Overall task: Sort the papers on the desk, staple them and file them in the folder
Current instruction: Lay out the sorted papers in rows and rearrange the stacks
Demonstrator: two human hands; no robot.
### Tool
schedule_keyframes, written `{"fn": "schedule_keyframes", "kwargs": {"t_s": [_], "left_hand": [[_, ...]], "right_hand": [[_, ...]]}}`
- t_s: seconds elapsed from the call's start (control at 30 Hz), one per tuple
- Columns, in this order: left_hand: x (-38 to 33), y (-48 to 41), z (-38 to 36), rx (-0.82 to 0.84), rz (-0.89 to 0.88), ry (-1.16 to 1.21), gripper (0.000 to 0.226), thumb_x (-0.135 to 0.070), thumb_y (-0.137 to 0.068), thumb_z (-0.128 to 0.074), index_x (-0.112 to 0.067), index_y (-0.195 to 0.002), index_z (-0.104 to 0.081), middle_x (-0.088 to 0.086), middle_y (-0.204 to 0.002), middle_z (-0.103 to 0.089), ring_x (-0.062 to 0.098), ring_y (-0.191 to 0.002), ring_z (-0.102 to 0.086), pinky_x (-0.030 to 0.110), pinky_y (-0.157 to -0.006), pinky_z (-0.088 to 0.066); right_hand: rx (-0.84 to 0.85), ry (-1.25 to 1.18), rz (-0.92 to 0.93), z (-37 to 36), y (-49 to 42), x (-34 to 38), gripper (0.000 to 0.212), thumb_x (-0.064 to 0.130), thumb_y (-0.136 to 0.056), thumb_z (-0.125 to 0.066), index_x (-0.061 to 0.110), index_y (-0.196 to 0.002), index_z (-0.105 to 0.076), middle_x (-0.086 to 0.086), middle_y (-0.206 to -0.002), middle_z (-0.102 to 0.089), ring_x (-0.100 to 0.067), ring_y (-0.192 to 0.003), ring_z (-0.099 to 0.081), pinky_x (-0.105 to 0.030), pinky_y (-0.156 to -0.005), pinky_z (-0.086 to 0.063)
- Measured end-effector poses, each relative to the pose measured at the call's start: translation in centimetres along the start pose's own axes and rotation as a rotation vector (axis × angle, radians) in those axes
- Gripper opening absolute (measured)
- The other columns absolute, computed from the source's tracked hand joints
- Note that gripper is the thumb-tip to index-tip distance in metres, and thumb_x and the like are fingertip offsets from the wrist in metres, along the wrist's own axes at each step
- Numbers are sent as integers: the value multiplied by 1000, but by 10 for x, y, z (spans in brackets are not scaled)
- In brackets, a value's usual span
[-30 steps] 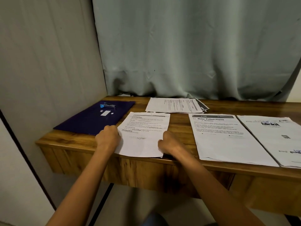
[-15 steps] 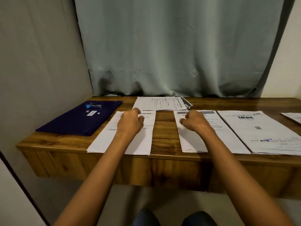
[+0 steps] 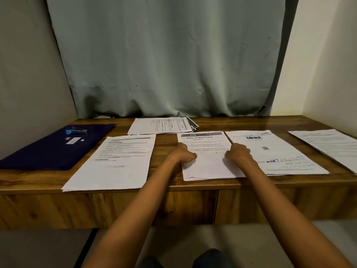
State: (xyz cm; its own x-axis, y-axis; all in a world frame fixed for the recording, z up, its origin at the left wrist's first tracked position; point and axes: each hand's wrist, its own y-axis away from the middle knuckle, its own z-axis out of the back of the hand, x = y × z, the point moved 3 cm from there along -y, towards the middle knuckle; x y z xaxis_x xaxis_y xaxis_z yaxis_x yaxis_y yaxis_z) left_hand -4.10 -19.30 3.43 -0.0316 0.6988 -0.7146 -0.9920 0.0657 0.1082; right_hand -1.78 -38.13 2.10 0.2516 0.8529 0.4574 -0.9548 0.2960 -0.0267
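Note:
Several white printed paper stacks lie on the wooden desk (image 3: 173, 187). My left hand (image 3: 180, 154) and my right hand (image 3: 238, 152) grip the left and right edges of the "Water Potted Plants" stack (image 3: 207, 160) in the middle. A text sheet (image 3: 116, 163) lies to its left, the "blinkit" sheet (image 3: 274, 151) to its right, and another sheet (image 3: 328, 145) at the far right. A fanned pile of papers (image 3: 162, 125) sits at the back. The dark purple folder (image 3: 48, 149) lies at the left with a small blue-tipped stapler (image 3: 77, 130) on it.
A grey-green curtain (image 3: 170, 60) hangs behind the desk. Walls close in on the left and right. A white label (image 3: 72, 140) and a small white bit sit on the folder. The desk's front edge runs just below the papers.
Both hands left the left text sheet and moved right onto the "Water Potted Plants" stack, now gripping its two side edges. The view also shifted right.

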Motion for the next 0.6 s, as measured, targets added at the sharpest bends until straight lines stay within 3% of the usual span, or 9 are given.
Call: {"fn": "schedule_keyframes", "kwargs": {"t_s": [0.13,0.27,0.43,0.6], "left_hand": [[1,-15,-10,-95,74,136,52,-18,-87,-65,-7,-134,-46,4,-135,-53,25,-120,-53,25,-91,-46],[23,-53,-14,-174,128,126,44,-20,-81,-66,-12,-124,-60,7,-133,-56,27,-117,-54,39,-97,-50],[17,-16,-7,-181,146,106,38,-4,-92,-52,-5,-130,-51,6,-135,-54,25,-119,-53,21,-83,-43],[21,21,-2,-371,62,-33,33,-2,-92,-48,-7,-124,-56,1,-126,-56,23,-114,-55,8,-64,-33]], "right_hand": [[-11,17,-8,-4,-6,-1,44,22,-90,-57,4,-129,-48,-17,-133,-46,-34,-123,-40,-38,-97,-38],[-43,-1,-60,-4,-9,-4,48,24,-86,-62,6,-129,-49,-16,-131,-48,-34,-122,-43,-39,-97,-39],[-34,-104,-24,-14,-10,-9,33,15,-87,-56,7,-118,-56,-16,-125,-55,-35,-114,-52,-40,-96,-43],[-18,-68,35,-22,-6,-11,27,15,-86,-60,6,-111,-61,-14,-121,-58,-34,-111,-56,-37,-91,-47]]}}
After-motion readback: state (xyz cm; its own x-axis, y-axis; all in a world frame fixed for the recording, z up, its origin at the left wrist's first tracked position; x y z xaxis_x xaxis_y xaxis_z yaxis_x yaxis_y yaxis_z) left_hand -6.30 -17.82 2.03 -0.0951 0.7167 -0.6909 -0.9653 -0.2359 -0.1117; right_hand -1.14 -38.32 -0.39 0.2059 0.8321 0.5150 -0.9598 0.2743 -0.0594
